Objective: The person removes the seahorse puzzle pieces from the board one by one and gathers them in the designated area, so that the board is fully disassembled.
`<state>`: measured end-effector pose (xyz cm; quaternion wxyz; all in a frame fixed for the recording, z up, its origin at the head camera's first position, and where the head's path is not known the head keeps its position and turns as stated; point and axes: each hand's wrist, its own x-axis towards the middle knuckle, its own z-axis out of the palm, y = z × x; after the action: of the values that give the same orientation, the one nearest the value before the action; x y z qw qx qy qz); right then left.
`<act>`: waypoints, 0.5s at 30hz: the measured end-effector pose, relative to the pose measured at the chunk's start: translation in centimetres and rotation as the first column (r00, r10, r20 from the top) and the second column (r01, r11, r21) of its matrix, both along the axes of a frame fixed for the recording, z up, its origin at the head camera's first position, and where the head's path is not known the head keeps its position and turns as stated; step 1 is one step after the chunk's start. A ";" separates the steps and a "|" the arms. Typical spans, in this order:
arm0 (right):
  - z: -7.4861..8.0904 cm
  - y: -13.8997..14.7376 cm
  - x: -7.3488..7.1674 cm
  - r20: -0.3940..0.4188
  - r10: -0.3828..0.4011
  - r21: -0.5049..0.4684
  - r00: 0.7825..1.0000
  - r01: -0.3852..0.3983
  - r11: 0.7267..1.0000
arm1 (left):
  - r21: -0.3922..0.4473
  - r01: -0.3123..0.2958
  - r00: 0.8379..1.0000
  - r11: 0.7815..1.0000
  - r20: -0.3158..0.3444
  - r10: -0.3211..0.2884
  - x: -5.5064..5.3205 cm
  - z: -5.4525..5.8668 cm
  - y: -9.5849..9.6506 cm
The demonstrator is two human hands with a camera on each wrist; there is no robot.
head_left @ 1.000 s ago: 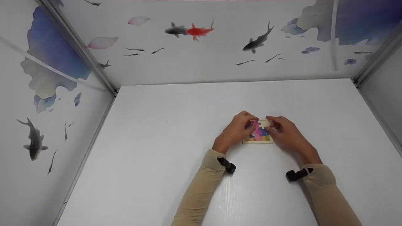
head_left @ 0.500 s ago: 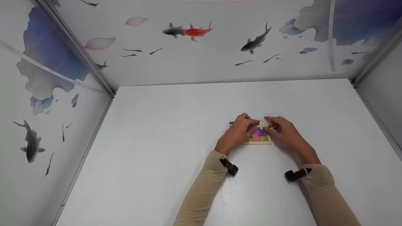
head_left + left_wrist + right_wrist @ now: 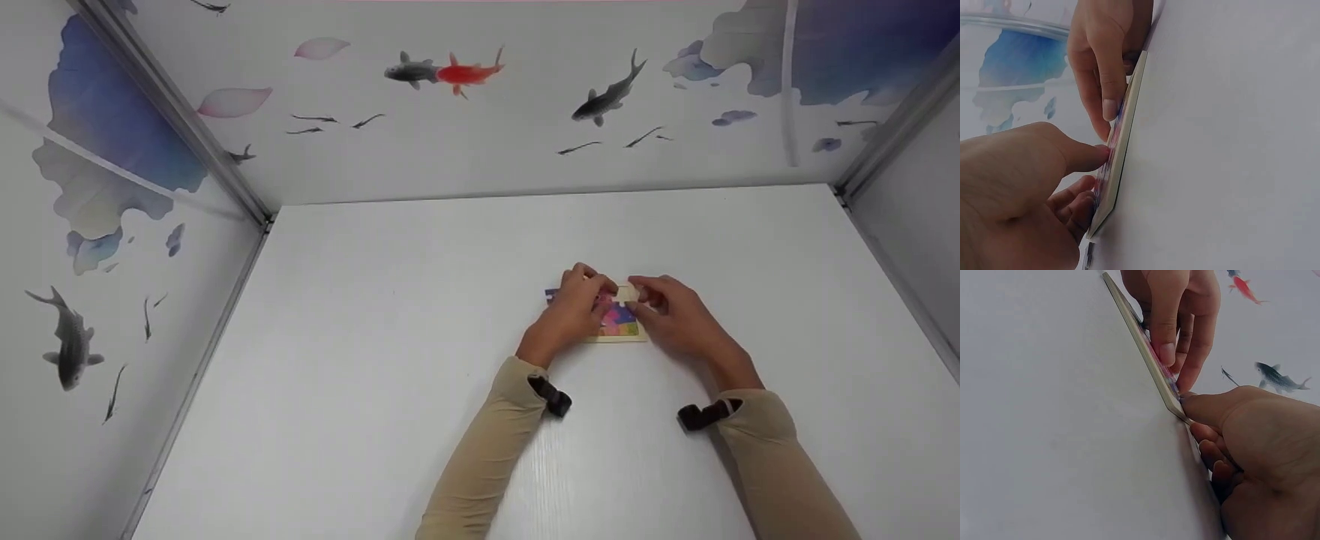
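Observation:
A small jigsaw puzzle with a pale wooden tray lies on the white table, its picture pink, blue and yellow-green. My left hand is over its left part, thumb and index finger around a pink puzzle piece; the palm hides much of that side. With my right hand I grip the tray's right edge, thumb on the top corner and other fingers along the side, as the right wrist view shows. A bare patch of tray shows at the upper right. Just left of my left hand, a dark blue piece peeks out.
The white table extends around the puzzle on all sides. Printed panels with fish and leaf patterns stand at the back and left. Each wrist carries a small black camera.
My left hand has shifted slightly right across the puzzle, and the dark blue piece beside it has come into sight. My right hand keeps its place on the tray's edge.

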<state>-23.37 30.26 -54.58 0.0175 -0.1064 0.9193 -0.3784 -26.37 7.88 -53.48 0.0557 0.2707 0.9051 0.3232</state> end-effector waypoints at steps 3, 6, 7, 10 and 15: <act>-0.1 0.0 0.0 0.008 -0.004 -0.003 1.000 0.004 1.000 | 0.010 -0.009 1.000 1.000 -0.002 0.009 0.1 0.0 0.1; -0.2 0.1 -0.1 0.008 -0.001 -0.006 1.000 0.001 1.000 | 0.017 -0.012 1.000 1.000 -0.011 0.012 0.1 0.0 0.1; -0.3 0.2 -0.1 0.007 -0.001 -0.005 1.000 0.001 1.000 | 0.022 -0.015 1.000 1.000 -0.013 0.015 0.1 -0.1 0.1; -0.3 0.2 -0.2 0.012 0.000 -0.002 1.000 0.000 1.000 | 0.041 -0.029 1.000 0.999 -0.005 0.029 0.1 0.0 0.0; -0.3 0.2 -0.3 0.027 -0.001 0.005 1.000 0.000 1.000 | 0.050 -0.073 0.997 0.996 0.024 0.072 0.1 0.2 0.1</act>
<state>-23.63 30.47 -54.91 0.0300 -0.1011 0.9200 -0.3774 -26.24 7.97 -53.26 0.0471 0.2353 0.9052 0.3509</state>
